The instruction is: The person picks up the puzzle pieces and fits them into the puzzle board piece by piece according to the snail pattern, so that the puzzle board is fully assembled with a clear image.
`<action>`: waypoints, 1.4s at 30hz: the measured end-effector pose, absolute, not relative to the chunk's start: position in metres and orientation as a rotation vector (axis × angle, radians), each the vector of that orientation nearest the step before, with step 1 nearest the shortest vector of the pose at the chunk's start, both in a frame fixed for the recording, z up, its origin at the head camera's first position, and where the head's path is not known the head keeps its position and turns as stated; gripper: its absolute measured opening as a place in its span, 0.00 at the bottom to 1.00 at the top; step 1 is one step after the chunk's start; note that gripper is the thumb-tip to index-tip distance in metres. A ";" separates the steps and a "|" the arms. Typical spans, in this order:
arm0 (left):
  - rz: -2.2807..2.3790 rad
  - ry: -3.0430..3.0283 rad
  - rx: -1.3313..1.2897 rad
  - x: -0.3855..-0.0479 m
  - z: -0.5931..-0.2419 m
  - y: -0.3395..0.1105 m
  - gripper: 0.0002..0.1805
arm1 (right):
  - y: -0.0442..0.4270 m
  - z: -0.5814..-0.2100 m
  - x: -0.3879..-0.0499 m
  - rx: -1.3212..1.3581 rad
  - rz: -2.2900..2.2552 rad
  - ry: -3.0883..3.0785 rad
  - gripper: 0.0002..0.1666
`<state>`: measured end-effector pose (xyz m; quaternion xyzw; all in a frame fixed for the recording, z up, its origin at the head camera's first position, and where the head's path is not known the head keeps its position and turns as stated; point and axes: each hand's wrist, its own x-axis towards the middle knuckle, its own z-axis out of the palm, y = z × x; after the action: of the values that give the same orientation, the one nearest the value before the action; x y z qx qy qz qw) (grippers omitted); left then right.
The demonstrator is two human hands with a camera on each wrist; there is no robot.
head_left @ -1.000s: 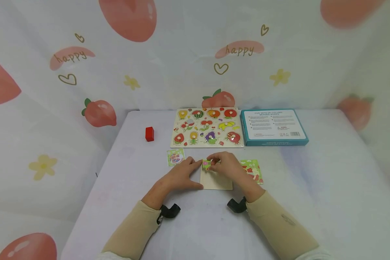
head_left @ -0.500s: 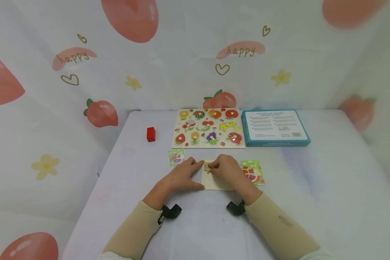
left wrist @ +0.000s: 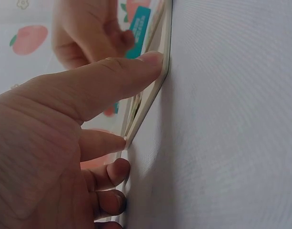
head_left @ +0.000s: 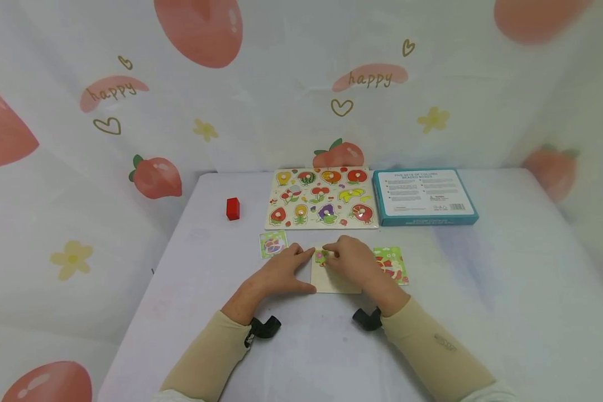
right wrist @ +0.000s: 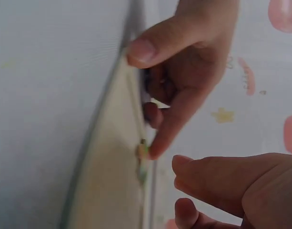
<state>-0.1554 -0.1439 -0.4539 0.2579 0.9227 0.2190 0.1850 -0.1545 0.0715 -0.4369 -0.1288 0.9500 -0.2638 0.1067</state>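
Observation:
A plain, pale square wooden board lies on the table between the hands. On its upper left corner sits a small green puzzle piece with a pink spot. My left hand spans the board's left edge, thumb touching the lower corner and index finger the upper one; its other fingers are loosely bent in the left wrist view. Over the board, my right hand has its index finger extended beside the piece. In the right wrist view, a gap separates the right fingers from the board, with nothing visible between them.
A small picture card lies left of the board; a green and red picture card is partly behind the right hand. Further back are a fruit knob puzzle, a teal-edged box and a red block.
The right hand brought the green piece down onto the board's upper left corner and let go of it. Its index finger has since straightened. The left hand stays on the board's edge.

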 end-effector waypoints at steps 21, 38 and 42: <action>0.569 2.608 0.675 -0.154 -0.453 -0.143 0.52 | 0.111 -0.375 -0.145 -0.338 -0.959 2.851 0.27; 0.569 2.621 0.686 -0.154 -0.459 -0.144 0.52 | 0.159 -0.360 -0.150 -0.326 -0.994 2.856 0.28; 0.569 2.619 0.682 -0.154 -0.458 -0.143 0.52 | 0.171 -0.362 -0.154 -0.286 -1.009 2.845 0.30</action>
<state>-0.1540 -0.1432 -0.4583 0.2423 0.9304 0.2019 0.1869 -0.1539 0.1712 -0.3622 -0.0943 0.9369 -0.3323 0.0547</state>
